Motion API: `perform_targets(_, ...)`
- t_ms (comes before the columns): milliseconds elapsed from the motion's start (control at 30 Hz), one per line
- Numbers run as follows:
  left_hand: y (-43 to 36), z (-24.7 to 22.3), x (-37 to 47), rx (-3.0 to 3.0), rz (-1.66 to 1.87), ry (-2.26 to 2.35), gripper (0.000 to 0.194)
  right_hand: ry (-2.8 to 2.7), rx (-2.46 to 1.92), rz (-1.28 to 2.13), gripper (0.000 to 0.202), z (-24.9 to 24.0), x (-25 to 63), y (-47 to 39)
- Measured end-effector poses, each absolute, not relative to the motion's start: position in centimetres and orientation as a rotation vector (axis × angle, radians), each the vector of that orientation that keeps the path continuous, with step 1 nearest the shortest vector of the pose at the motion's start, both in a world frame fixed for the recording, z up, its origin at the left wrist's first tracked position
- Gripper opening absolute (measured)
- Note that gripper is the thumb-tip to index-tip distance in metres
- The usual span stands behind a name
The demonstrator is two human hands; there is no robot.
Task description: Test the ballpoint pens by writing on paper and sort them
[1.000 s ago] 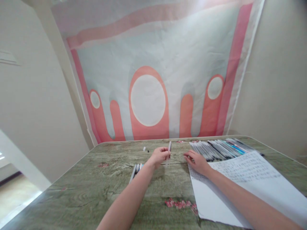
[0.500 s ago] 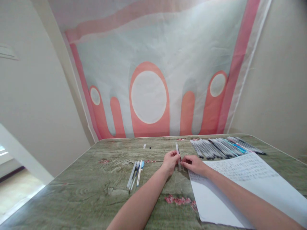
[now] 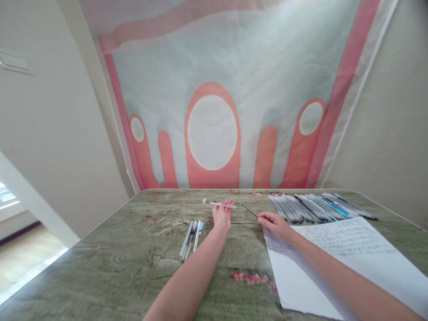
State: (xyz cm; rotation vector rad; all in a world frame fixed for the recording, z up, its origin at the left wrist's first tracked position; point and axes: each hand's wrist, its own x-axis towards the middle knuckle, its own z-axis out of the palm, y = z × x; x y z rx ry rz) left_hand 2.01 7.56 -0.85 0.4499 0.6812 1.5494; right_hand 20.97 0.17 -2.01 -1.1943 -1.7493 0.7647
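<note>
My left hand is at the middle of the table with its fingers closed around a clear pen barrel, which lies crosswise in them. To its right, my right hand pinches the near end of a thin dark pen refill. The refill points away toward the upper left, and its tip is apart from the barrel. Just beyond my left hand, a small whitish cap rests on the table. My right wrist is over the corner of a sheet of paper with handwriting on it.
A row of several pens lies at the back right, beyond the paper. A small group of pens lies left of my left forearm. The wood-patterned table ends at a wall hanging behind.
The refill has come out of the pen barrel. My left hand has shifted left and away with the barrel turned crosswise, while my right hand holds the refill. The view has shifted slightly.
</note>
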Motion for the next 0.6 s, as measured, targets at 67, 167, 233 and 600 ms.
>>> perform_targets(67,7.78,-0.96,1.75,0.458,1.589,0.648,0.007,-1.768,-1.193,0.722,0.031,-2.15,21.11,0.28)
perform_targets(167,7.79,-1.08,1.72,0.478,1.605,0.648,0.006,-1.806,-1.196,0.701,0.030,-2.19,21.17,0.31)
perform_targets(233,7.68,-1.09,1.84,0.496,1.596,0.669,0.006,-1.824,-1.202,0.698,0.030,-2.13,21.13,0.25)
perform_targets(600,7.16,-0.91,2.32,0.526,1.514,0.657,0.004,-1.801,-1.214,0.710,0.030,-2.16,21.02,0.13)
